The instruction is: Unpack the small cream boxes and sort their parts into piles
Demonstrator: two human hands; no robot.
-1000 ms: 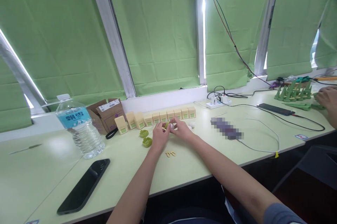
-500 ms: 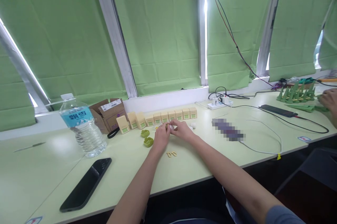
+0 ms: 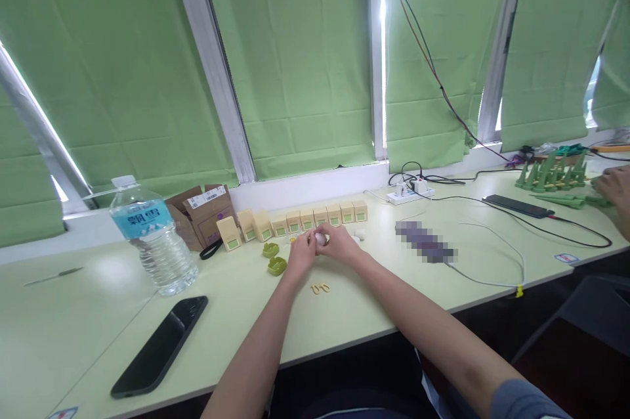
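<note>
My left hand (image 3: 302,253) and my right hand (image 3: 340,244) meet over the table, fingers closed around a small whitish rounded piece (image 3: 321,239). Its kind is not clear, and fingers cover part of it. Left of my left hand lie two green shaped cups, one (image 3: 270,249) behind the other (image 3: 277,266). Two small yellow loops (image 3: 320,288) rest on the table below my hands. Another small white piece (image 3: 361,234) sits just right of my right hand. Behind my hands stands a row of small cream boxes (image 3: 320,215) with green labels.
On the left are a water bottle (image 3: 153,235), a black phone (image 3: 160,347) and an opened cardboard box (image 3: 204,215). A power strip (image 3: 410,195), cables and a power bank (image 3: 518,206) lie to the right. Another person's hand (image 3: 615,188) is near green cone-shaped pieces (image 3: 551,173).
My hands stay together in nearly the same place. The fingers have shifted slightly, and more of the whitish piece shows between them.
</note>
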